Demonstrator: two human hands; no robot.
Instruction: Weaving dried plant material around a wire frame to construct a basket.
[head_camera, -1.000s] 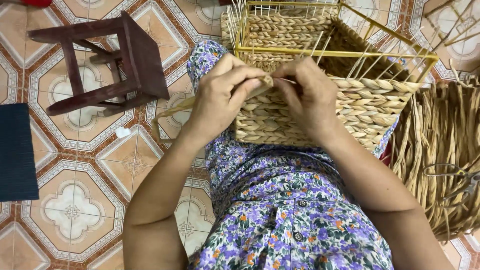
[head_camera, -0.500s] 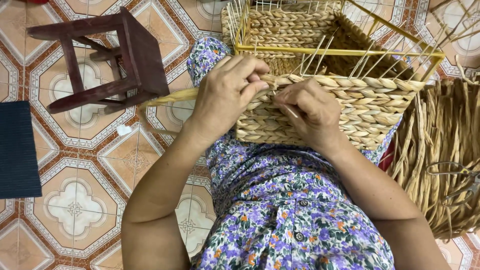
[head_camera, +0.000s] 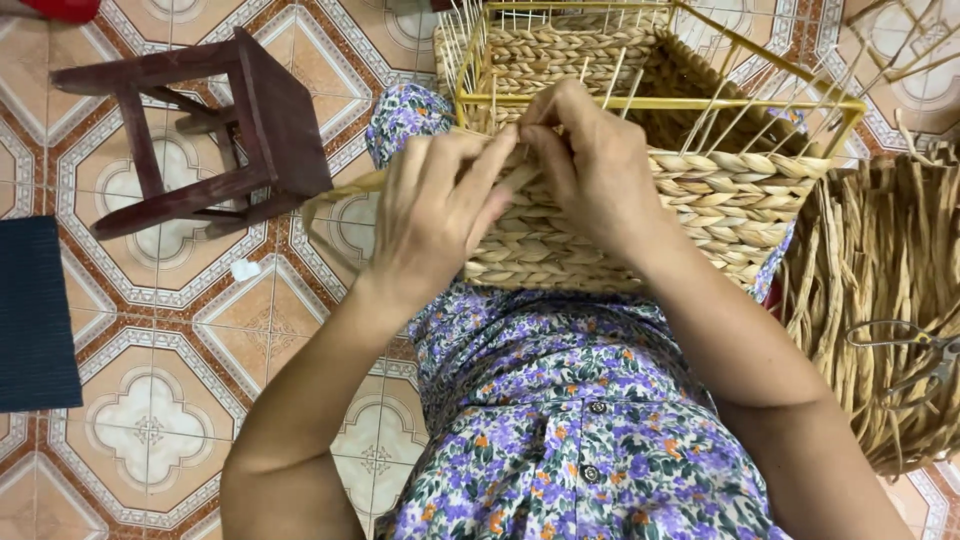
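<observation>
Left hand (head_camera: 440, 215): at the near-left corner of the basket (head_camera: 640, 215), fingers curled and closed on the strand (head_camera: 345, 190), fingertips meeting the right hand's.
Right hand (head_camera: 595, 165): against the basket's near wall, just under its near rim, fingers bent and pinched on the weave where the strand enters; the two hands touch.
Basket: on the person's lap, in the upper middle of the view, tilted with its opening away from the person; the near wall is plaited nearly to the top.
Frame (head_camera: 660, 100): yellow wire rim and thin upright wires of the basket, bare above the plaiting on the near side.
Strand: flat, pale, running from the left hand out past the basket's left corner, over the floor.
Dress (head_camera: 560, 440): purple floral cloth, directly below the basket, carrying it.
Stool (head_camera: 215, 130): dark red wood, lying on its side, well to the left of the basket.
Floor (head_camera: 150, 440): patterned tiles in orange, white and brown, left of and below the basket.
Mat (head_camera: 35, 315): dark blue, at the left edge, well apart from the basket, beyond the stool.
Fibre bundle (head_camera: 880, 300): heap of dried strands just to the right of the basket.
Scissors (head_camera: 915, 350): grey metal, lying on the fibre bundle, right of the basket.
</observation>
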